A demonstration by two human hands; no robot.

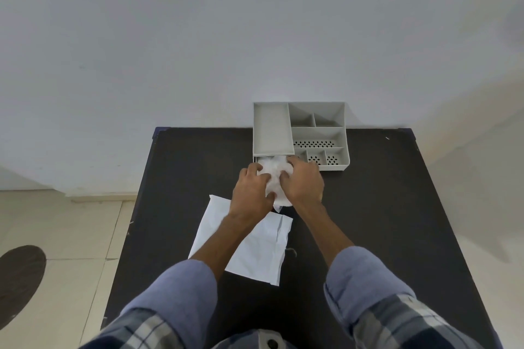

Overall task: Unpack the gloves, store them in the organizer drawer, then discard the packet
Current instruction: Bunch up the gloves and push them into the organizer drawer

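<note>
A crumpled bundle of translucent white gloves (274, 176) sits between both hands, just in front of the grey organizer (300, 133) at the table's far edge. My left hand (252, 193) grips the bundle from the left and my right hand (303, 185) from the right, fingers pressed into it. The bundle lies at the organizer's lower left, where a drawer opening (256, 158) shows as a thin dark gap; the drawer itself is hidden behind the gloves and hands. A flat white packet (255, 249) lies on the table under my left forearm.
The black table (382, 207) stands against a white wall. The organizer's top has several open compartments, some with perforated bases (314, 144). Tiled floor and a dark round mat (19, 278) lie to the left. A small thread (292, 251) rests beside the packet.
</note>
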